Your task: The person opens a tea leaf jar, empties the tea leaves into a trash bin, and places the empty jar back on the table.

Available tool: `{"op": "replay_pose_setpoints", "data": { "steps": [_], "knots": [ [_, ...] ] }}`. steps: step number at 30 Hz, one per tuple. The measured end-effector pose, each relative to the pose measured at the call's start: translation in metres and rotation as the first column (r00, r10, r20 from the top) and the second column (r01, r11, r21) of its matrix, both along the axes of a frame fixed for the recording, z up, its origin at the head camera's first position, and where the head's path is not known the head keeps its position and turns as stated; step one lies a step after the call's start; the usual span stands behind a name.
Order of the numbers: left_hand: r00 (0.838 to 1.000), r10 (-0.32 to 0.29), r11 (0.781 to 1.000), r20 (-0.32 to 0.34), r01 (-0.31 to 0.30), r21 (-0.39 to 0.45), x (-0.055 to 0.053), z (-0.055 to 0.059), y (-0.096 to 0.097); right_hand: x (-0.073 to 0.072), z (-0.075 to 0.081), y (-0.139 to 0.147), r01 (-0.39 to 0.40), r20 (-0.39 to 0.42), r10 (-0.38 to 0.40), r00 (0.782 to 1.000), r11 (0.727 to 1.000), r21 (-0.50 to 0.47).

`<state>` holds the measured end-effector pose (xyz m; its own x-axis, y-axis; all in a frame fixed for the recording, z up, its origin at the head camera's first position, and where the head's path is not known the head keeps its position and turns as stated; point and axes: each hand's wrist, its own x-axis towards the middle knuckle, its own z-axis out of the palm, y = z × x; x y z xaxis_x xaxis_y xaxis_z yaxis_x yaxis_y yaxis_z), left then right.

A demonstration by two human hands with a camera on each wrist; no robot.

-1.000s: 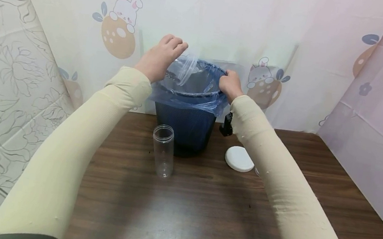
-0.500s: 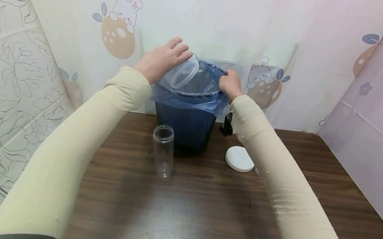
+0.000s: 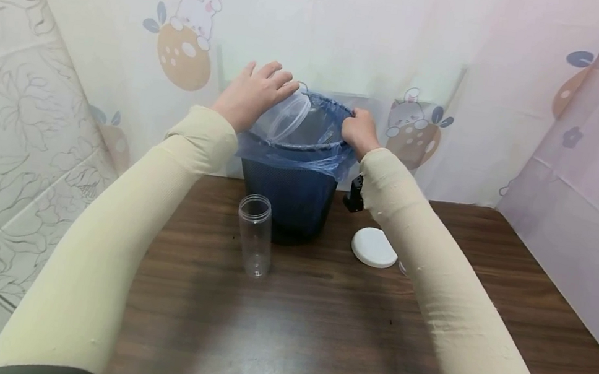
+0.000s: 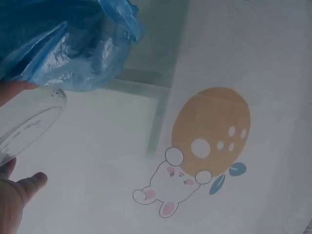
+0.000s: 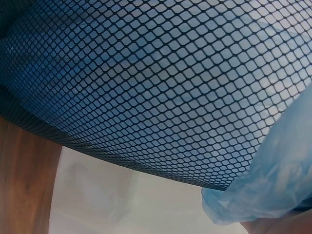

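Over the mouth of a dark mesh trash bin [image 3: 292, 202], my left hand [image 3: 254, 95] holds a clear plastic container [image 3: 288, 117] tilted, its round rim facing down into the bin. In the left wrist view that container [image 4: 31, 122] lies between my thumb [image 4: 14, 90] and fingers [image 4: 29, 187]. My right hand [image 3: 361, 132] grips the right side of the bin's rim. A blue plastic bag [image 3: 303, 159] lines the bin and folds over its edge. The right wrist view has the mesh wall [image 5: 161, 92] close up, with the bag [image 5: 273, 180] beside the hand.
A clear plastic jar [image 3: 255, 241] without a lid stands upright in front of the bin. A white lid [image 3: 373, 247] lies to its right, beside a clear item partly hidden by my right sleeve. A small black object [image 3: 354, 195] shows behind that forearm. The wooden table [image 3: 264, 338] meets a patterned curtain.
A second ago the clear container was blurred over the bin; now its rim shows more plainly. My left hand has shifted slightly down and its fingers have spread. My right hand stays on the rim.
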<state>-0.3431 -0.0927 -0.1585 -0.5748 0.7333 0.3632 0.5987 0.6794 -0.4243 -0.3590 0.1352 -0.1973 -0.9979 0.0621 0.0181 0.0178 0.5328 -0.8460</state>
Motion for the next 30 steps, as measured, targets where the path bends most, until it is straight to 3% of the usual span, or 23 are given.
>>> {"op": "replay_pose_setpoints", "data": {
  "steps": [6, 12, 18, 21, 26, 30],
  "knots": [
    [0.986, 0.099, 0.984, 0.131, -0.116, 0.133, 0.0, -0.006, -0.003, 0.003, -0.006, -0.002, -0.013, -0.02, 0.013, 1.0, 1.0, -0.008],
    [0.971, 0.112, 0.961, 0.211, -0.161, 0.226, -0.001, -0.008, -0.005, 0.002, -0.009, 0.001, -0.07, -0.035, 0.069, 0.997, 0.997, -0.044],
    [0.956, 0.135, 0.939, 0.261, -0.208, 0.275, 0.002, -0.001, -0.007, 0.002, -0.002, 0.008, -0.118, 0.046, 0.123, 0.991, 0.989, -0.09],
    [0.951, 0.14, 0.923, 0.276, -0.226, 0.311, 0.003, 0.005, -0.007, 0.004, 0.003, 0.011, -0.178, -0.006, 0.179, 0.984, 0.981, -0.077],
    [0.944, 0.118, 0.887, 0.309, -0.24, 0.393, 0.005, 0.012, -0.006, 0.01, 0.013, 0.016, -0.304, -0.167, 0.297, 0.94, 0.952, -0.02],
    [0.943, 0.091, 0.866, 0.321, -0.234, 0.442, 0.007, 0.015, -0.005, 0.014, 0.019, 0.018, -0.421, -0.242, 0.416, 0.877, 0.906, 0.029]
  ]
}}
